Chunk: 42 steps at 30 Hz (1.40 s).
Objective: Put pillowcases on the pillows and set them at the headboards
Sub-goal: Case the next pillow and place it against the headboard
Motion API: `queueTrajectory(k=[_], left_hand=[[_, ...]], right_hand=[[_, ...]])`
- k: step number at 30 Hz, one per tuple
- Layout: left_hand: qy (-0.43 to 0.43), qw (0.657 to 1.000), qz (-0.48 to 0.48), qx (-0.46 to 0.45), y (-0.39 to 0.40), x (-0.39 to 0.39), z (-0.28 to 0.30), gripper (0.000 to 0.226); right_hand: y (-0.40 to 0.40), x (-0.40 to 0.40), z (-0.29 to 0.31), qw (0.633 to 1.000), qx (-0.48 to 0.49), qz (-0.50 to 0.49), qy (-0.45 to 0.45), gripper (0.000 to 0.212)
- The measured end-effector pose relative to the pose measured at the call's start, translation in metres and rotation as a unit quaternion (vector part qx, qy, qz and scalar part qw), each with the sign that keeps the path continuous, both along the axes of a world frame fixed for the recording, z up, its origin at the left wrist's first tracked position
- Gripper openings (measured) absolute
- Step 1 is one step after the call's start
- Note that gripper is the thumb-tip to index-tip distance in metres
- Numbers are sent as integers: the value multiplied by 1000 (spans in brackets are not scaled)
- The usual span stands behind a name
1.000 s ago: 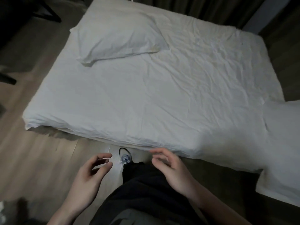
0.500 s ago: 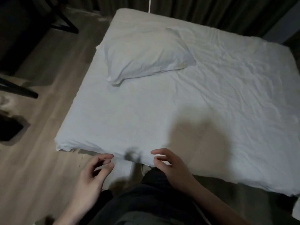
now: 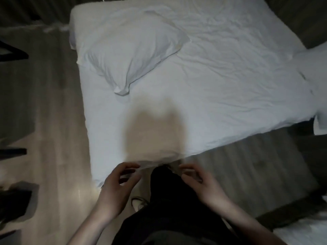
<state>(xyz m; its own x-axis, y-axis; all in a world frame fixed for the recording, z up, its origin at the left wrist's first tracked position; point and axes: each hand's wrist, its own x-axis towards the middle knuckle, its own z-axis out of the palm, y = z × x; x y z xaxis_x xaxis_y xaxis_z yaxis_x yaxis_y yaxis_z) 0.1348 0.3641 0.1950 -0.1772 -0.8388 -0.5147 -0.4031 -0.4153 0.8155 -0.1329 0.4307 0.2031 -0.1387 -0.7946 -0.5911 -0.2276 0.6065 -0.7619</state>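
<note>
Dim room; a soft shadow falls on the sheet (image 3: 221,82), hands motion-blurred, edges bowed and dark.

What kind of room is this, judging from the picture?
Most likely a bedroom, perhaps in a hotel. A bed with a wrinkled white sheet fills the view, one white pillow lies near its far left corner, and dark curtains hang behind, above a wooden floor.

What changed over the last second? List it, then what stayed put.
The person stepped closer to the bed, so the view now looks more steeply down on it. Nothing was grasped or released: the left hand and right hand stay loosely curled and empty. The pillow stays in the same place on the sheet.
</note>
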Motion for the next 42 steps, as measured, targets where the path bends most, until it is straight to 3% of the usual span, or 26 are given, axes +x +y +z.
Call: queueTrajectory(k=[5,16,23,35,42], left_hand=[[-2,999,-40,11,-31,38,5,21],[-44,998,5,-44,-102,128,9,21],[-39,996,-61,-48,-174,174,15,20],[-27,980,-196,-17,-275,364,6,15],[-22,974,-220,-43,-331,429,23,13]], right_hand=[[3,49,1,997,-22,-70,-8,25],[-99,123,-9,997,-31,-43,-53,24],[-116,176,-4,986,-37,-147,-69,21],[-149,415,-1,960,-14,-278,-27,21],[-178,487,13,948,-23,-319,-11,21]])
